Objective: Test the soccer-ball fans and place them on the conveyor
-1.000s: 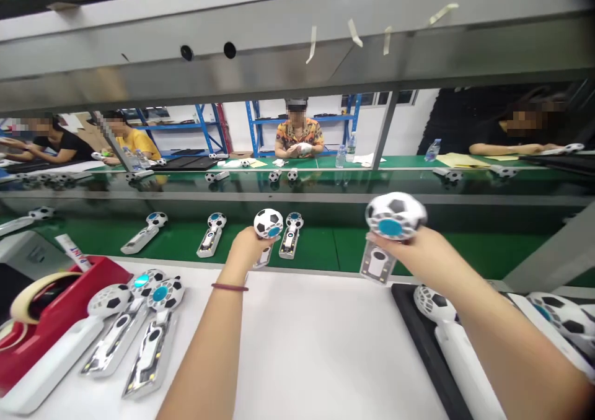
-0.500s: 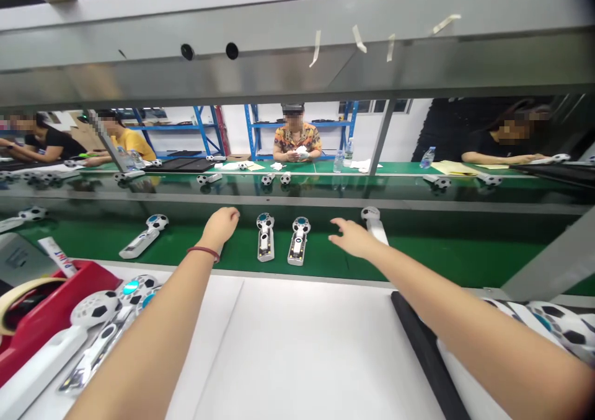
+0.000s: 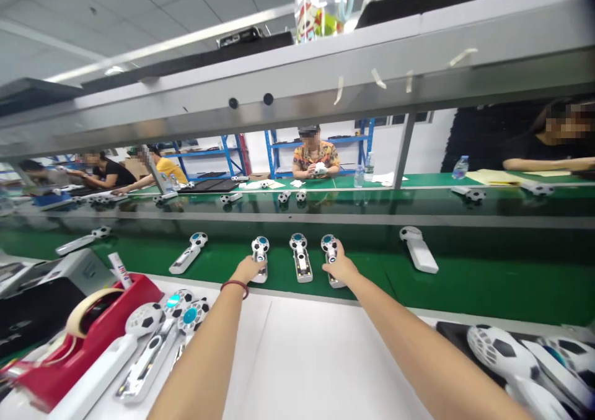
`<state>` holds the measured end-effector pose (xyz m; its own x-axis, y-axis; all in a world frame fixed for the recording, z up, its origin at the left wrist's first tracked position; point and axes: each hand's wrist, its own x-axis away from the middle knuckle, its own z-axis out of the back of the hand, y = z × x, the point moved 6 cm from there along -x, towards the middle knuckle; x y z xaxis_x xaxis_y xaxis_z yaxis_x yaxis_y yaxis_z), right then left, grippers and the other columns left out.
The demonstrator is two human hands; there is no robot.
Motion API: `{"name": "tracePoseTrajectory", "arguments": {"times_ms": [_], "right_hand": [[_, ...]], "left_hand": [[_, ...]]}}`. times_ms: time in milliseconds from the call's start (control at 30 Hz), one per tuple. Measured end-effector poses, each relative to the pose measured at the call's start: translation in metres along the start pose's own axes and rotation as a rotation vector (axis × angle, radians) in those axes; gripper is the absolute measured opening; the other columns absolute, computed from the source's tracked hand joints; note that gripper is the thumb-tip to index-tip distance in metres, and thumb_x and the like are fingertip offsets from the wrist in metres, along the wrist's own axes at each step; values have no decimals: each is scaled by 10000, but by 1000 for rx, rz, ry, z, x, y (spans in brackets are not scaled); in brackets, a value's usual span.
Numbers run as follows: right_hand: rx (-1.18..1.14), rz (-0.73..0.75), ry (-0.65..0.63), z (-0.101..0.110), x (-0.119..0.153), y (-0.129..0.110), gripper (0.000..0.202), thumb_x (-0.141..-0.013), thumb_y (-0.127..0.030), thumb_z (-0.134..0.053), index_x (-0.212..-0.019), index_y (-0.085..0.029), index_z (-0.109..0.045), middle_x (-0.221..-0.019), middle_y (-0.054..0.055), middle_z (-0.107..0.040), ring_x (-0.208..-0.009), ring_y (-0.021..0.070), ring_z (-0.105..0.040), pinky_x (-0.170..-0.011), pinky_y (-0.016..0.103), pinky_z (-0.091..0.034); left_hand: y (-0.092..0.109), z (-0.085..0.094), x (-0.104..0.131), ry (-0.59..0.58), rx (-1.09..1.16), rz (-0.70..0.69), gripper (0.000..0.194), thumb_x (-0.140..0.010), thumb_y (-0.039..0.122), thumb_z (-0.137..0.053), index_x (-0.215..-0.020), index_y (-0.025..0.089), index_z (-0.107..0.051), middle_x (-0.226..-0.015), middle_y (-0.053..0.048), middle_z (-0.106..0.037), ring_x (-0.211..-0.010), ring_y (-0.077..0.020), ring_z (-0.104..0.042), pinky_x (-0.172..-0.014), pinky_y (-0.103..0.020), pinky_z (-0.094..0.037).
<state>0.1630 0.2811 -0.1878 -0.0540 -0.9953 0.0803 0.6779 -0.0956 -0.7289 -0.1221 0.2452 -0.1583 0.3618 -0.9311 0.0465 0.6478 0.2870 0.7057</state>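
Observation:
Three handheld gadgets with white handles and soccer-ball heads stand side by side on the green surface, electronics showing in their open handles. My left hand [image 3: 250, 269] is closed around the handle of the left gadget [image 3: 261, 245], its thumb on top and its other fingers mostly hidden. Around the handle of the right gadget [image 3: 328, 243] my right hand [image 3: 343, 267] is closed, thumb on the near side. Between my hands lies the middle gadget [image 3: 302, 262], touched by neither. Farther right rests a soccer-ball-headed gadget with a closed white handle [image 3: 421, 251].
A red tape dispenser [image 3: 105, 321] and several gadget parts [image 3: 144, 361] occupy the white worktop [image 3: 302, 358] at left. More ball-headed pieces [image 3: 504, 349] lie at right. A grey shelf beam [image 3: 297, 79] crosses above. Co-workers sit across the line, one in a patterned shirt [image 3: 316, 157].
My right hand has moved left onto the right gadget. My left hand now shows its gadget, which it hid before. The camera view has tilted up and swung left.

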Motion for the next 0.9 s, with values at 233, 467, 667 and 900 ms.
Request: {"name": "tracePoseTrajectory", "arguments": {"times_ms": [233, 467, 667, 900], "right_hand": [[-310, 301, 172, 77, 43, -12, 936, -725, -292, -611, -1414, -285, 22, -1235, 82, -492, -972, 186, -587, -875, 322, -444], [-958, 303, 12, 124, 125, -24, 935, -718, -320, -640, -1374, -456, 13, -1226, 47, -466, -912, 211, -624, -745, 383, -535], [-1184, 329, 97, 147, 171, -19, 904, -696, -335, -667, -1361, -490, -75, -1189, 31, -485, -877, 216, -638, -685, 364, -556], [-1268, 174, 17, 139, 179, 5, 776, -769, -364, -618, -1341, -533, -122, -1101, -8, -553, -806, 186, -655, -680, 355, -555]], "left_hand": [[50, -29, 69, -142, 657, -156, 707, -844, 340, -481, -1377, 370, -19, -1092, -39, -594, -750, -147, -647, -636, -288, -527], [135, -27, 149, -402, 1222, -427, 850, -728, 323, -630, -1363, 465, -85, -1137, -30, -559, -838, -232, -645, -651, -375, -559], [153, -23, 174, -368, 1229, -509, 786, -766, 342, -587, -1366, 463, -95, -1140, -37, -547, -846, -228, -642, -640, -354, -567], [140, -23, 172, -264, 1121, -447, 799, -731, 220, -573, -1357, 466, -142, -1167, -33, -489, -766, -184, -645, -618, -338, -571]]}}
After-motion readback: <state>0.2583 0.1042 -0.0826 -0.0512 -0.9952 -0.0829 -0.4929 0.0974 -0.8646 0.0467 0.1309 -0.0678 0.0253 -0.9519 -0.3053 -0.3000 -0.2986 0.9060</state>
